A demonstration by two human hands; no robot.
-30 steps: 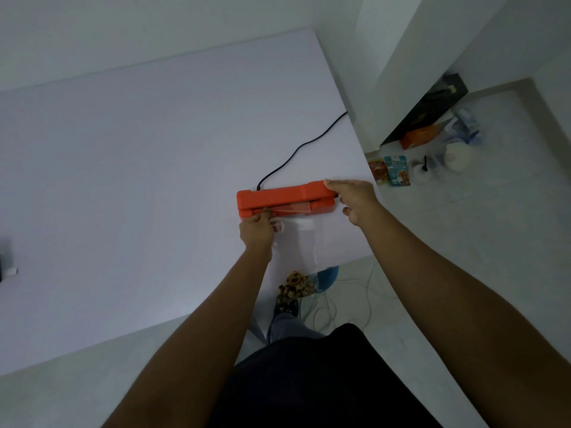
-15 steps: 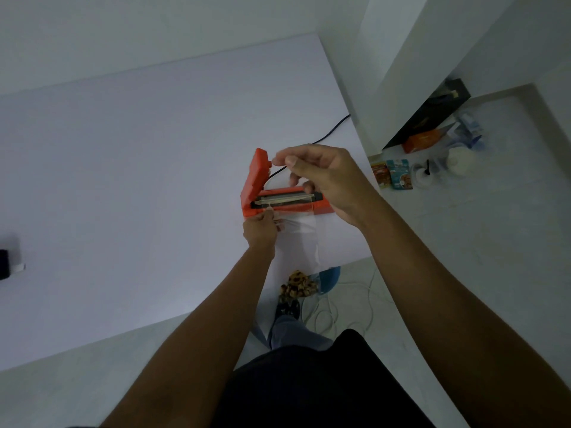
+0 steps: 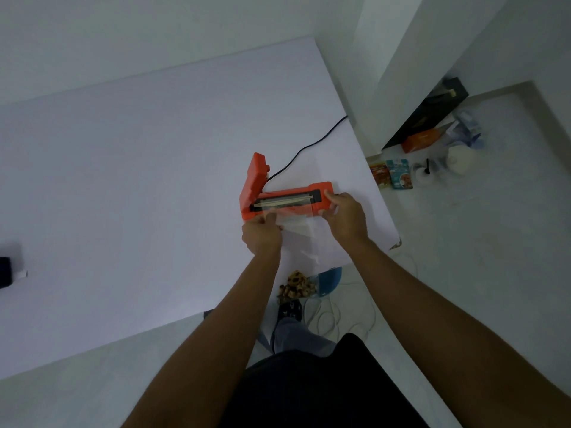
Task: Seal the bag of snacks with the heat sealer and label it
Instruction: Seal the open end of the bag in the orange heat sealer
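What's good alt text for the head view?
Both hands, left hand and right hand, pinch the clear snack bag with its top on the open orange heat sealer on a white table; snacks hang off the near edge.

The heat sealer (image 3: 285,197) at frame centre is bright orange with a black sealing strip. Its cord (image 3: 304,149) is black. The tabletop (image 3: 139,180) is pale lavender-white. The bag (image 3: 298,230) is clear, its snacks (image 3: 295,287) mottled brown. At right, floor packets (image 3: 391,174) show red and teal prints.
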